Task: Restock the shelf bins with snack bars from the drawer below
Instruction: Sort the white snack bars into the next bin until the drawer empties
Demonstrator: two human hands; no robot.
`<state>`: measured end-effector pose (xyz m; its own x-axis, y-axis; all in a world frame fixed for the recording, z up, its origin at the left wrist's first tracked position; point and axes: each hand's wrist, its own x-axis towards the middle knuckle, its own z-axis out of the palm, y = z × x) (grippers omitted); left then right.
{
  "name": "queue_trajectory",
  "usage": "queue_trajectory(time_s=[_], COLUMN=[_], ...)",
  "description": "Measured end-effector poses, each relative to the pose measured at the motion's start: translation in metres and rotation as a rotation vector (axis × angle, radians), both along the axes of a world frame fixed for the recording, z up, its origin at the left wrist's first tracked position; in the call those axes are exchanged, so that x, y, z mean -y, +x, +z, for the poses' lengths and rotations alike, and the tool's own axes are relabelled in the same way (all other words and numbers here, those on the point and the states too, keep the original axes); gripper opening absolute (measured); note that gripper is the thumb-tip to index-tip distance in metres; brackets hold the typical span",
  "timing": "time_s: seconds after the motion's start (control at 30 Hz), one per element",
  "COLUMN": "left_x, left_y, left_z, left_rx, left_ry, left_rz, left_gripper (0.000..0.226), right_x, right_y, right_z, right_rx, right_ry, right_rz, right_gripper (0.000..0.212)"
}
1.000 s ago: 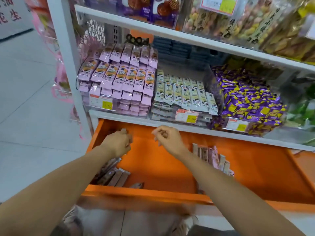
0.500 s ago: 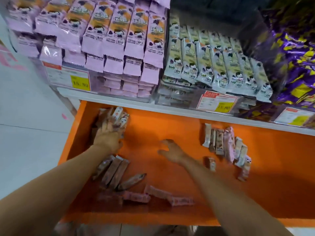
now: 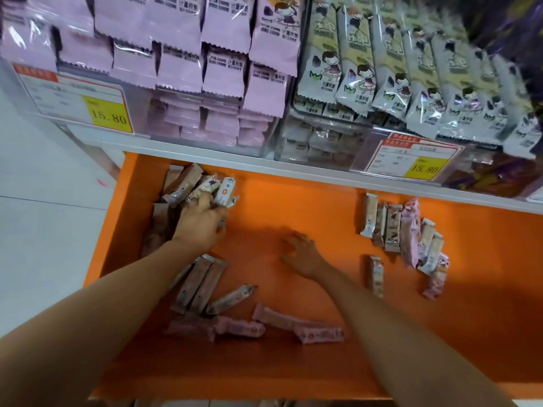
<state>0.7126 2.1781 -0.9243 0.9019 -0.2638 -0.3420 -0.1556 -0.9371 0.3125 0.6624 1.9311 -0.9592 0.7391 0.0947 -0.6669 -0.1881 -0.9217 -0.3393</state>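
- A person's left hand point(image 3: 202, 226) is digging into a heap of glossy, crimp-ended foil snack bars point(image 3: 188, 186) in the back left corner of a smooth orange drawer point(image 3: 293, 201), its fingers curling round a few of the wrappers.
- The right hand point(image 3: 304, 255) (blurred by motion) is hanging low over the drawer's bare middle, fingers loosely spread and holding nothing. Whether it is touching the floor cannot be told.
- A ragged row of pale and pink bars point(image 3: 396, 227) is lying to the right, well apart from both hands, while loose brownish bars point(image 3: 205, 286) are lying nearer the front.
- Above, clear plastic shelf bins point(image 3: 211, 133) are brimming with lilac saw-edged packets point(image 3: 182, 66) beside grey-cream cartoon-printed sachets point(image 3: 382, 80), with a yellow price tag point(image 3: 108, 117) in front.
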Motion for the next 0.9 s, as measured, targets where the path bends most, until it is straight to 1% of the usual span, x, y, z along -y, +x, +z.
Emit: queue_trajectory(time_s=[0.07, 0.1, 0.17, 0.27, 0.37, 0.47, 0.57, 0.63, 0.73, 0.8, 0.9], left_x=[0.004, 0.006, 0.009, 0.011, 0.009, 0.003, -0.001, 0.000, 0.004, 0.006, 0.005], left_y=[-0.001, -0.001, -0.001, 0.000, 0.003, 0.004, 0.004, 0.003, 0.003, 0.003, 0.004], left_z=[0.004, 0.006, 0.009, 0.008, 0.008, 0.007, 0.005, 0.007, 0.011, 0.011, 0.008], left_rx=[0.001, -0.001, -0.037, -0.100, -0.209, -0.306, -0.392, -0.426, -0.466, -0.477, -0.510], left_ry=[-0.100, -0.135, -0.190, -0.281, -0.403, -0.512, -0.545, -0.531, -0.529, -0.532, -0.539], left_rz=[0.029, 0.044, 0.066, 0.113, 0.243, 0.421, 0.534, 0.537, 0.520, 0.521, 0.548], left_gripper=[0.012, 0.010, 0.012, 0.021, 0.025, 0.040, 0.049, 0.046, 0.043, 0.043, 0.044], right_x=[0.001, 0.000, -0.002, -0.008, -0.018, -0.030, -0.044, -0.053, -0.060, -0.061, -0.059], right_y=[0.001, 0.002, 0.004, 0.009, 0.014, 0.019, 0.021, 0.018, 0.014, 0.012, 0.009], right_z=[0.003, 0.004, 0.007, 0.013, 0.020, 0.023, 0.017, 0.009, -0.002, -0.006, -0.008], right_rx=[0.006, 0.018, 0.051, 0.104, 0.124, 0.112, 0.085, 0.067, 0.039, 0.061, 0.086], right_ry=[0.064, 0.099, 0.147, 0.222, 0.324, 0.354, 0.311, 0.239, 0.128, 0.045, -0.017], right_rz=[-0.101, -0.151, -0.226, -0.306, -0.319, -0.202, -0.016, 0.121, 0.209, 0.226, 0.230], right_gripper=[0.059, 0.057, 0.054, 0.050, 0.047, 0.048, 0.055, 0.058, 0.060, 0.056, 0.042])
